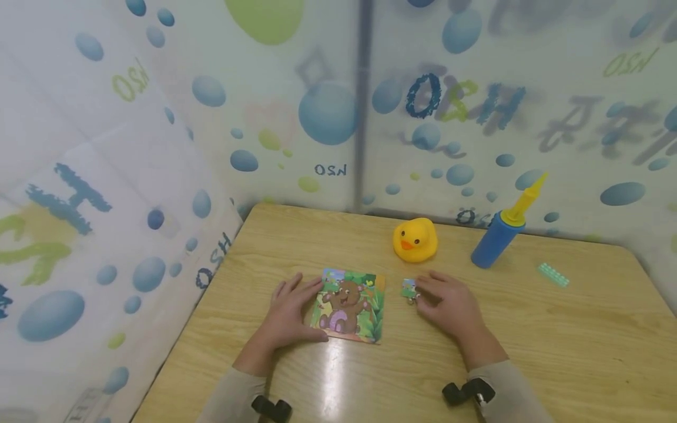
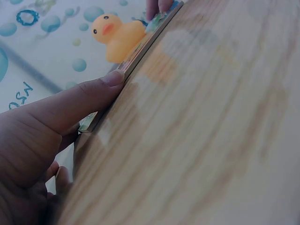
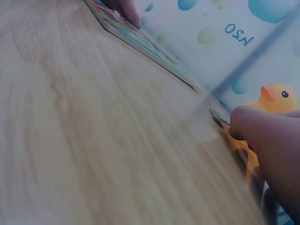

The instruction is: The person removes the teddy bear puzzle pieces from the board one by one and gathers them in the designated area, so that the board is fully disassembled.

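Note:
A square jigsaw puzzle (image 1: 346, 305) with a brown cartoon bear lies flat on the table. My left hand (image 1: 291, 314) rests at its left side, fingers spread, the thumb lying along the puzzle's near edge. That thumb (image 2: 101, 89) touches the thin edge in the left wrist view. To the right of the puzzle, my right hand (image 1: 449, 302) pinches a small jigsaw piece (image 1: 409, 288), blue and green, between thumb and fingers. It is low over the table, apart from the puzzle. The right wrist view shows the piece (image 3: 219, 117) mostly hidden by the hand.
A yellow rubber duck (image 1: 415, 241) sits behind the right hand. Further right stands a blue hand pump (image 1: 496, 239) with a yellow nozzle, and a pale green studded strip (image 1: 553, 275) lies beyond it. A bubble-patterned curtain (image 1: 328, 111) borders the wooden table (image 1: 555, 352) at the back and left.

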`<state>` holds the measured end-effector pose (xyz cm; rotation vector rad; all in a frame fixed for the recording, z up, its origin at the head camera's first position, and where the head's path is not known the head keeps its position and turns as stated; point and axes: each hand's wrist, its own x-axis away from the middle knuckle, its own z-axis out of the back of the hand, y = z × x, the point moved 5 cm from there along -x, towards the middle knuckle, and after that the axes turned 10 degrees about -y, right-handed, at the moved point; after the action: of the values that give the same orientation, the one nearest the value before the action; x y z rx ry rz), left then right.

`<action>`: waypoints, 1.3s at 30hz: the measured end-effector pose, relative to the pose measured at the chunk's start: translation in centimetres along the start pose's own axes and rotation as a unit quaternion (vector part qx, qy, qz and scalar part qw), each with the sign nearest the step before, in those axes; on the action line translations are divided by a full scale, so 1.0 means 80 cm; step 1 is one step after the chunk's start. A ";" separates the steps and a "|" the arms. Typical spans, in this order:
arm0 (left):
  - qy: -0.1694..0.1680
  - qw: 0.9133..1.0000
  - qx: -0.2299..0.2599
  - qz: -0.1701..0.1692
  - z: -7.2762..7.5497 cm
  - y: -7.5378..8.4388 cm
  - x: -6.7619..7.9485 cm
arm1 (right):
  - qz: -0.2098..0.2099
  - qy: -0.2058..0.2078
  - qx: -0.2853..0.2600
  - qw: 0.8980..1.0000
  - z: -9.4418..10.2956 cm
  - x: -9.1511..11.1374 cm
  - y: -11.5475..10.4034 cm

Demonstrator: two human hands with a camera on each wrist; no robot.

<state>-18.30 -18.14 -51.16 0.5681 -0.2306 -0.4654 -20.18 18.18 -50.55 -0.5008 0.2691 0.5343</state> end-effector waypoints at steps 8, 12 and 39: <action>0.004 1.000 0.003 -0.004 0.001 0.001 0.000 | -0.004 -0.008 0.005 1.000 0.001 0.000 0.001; 0.003 1.000 0.006 -0.005 0.000 0.001 -0.001 | -0.008 -0.015 0.007 1.000 0.000 -0.001 0.001; 0.005 1.000 0.006 -0.005 0.002 0.000 0.002 | -0.017 0.027 0.012 0.999 -0.048 -0.052 -0.087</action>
<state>-18.20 -18.29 -50.99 0.5836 -0.2209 -0.4714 -20.28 9.26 -49.56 -0.4964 0.3169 0.4853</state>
